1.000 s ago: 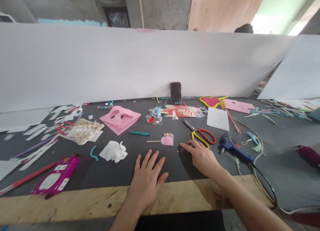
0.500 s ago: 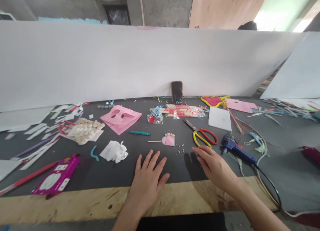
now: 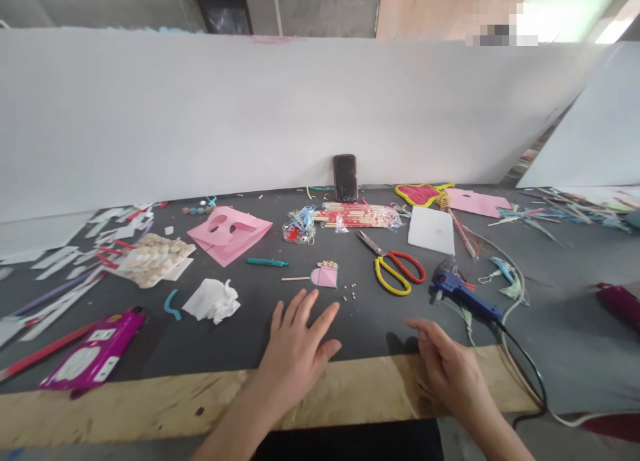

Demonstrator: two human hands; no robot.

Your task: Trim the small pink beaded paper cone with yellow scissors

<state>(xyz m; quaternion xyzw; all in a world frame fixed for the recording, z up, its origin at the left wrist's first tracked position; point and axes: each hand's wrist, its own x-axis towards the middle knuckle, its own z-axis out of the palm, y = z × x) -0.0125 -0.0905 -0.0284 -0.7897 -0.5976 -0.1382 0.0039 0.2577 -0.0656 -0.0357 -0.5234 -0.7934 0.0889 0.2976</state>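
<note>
My left hand (image 3: 300, 341) is spread palm down over the dark tabletop, fingers apart and holding nothing. Its fingertips are just short of a small pink fan-shaped paper piece (image 3: 325, 276) with a thin wooden stick (image 3: 296, 279) to its left. Tiny pale beads (image 3: 327, 264) line that piece's upper edge, and several loose beads (image 3: 350, 292) lie to its right. My right hand (image 3: 450, 368) is near the table's front edge, index finger pointing left, other fingers bent, nothing visible in it. Beyond it are scissors (image 3: 393, 268) with one red and one yellow handle, blades parted.
A blue glue gun (image 3: 467, 294) with a trailing cord lies right. A teal pen (image 3: 267, 262), crumpled tissue (image 3: 213, 301), pink folded paper (image 3: 227, 231) and purple packet (image 3: 95, 351) lie left. A phone (image 3: 345, 178) leans on the white board (image 3: 250, 114); wrapped sticks (image 3: 357, 216) lie before it.
My right hand has drawn back from beside the beads and scissors toward the table's front edge. My left hand now reaches closer to the pink piece. The view has shifted slightly.
</note>
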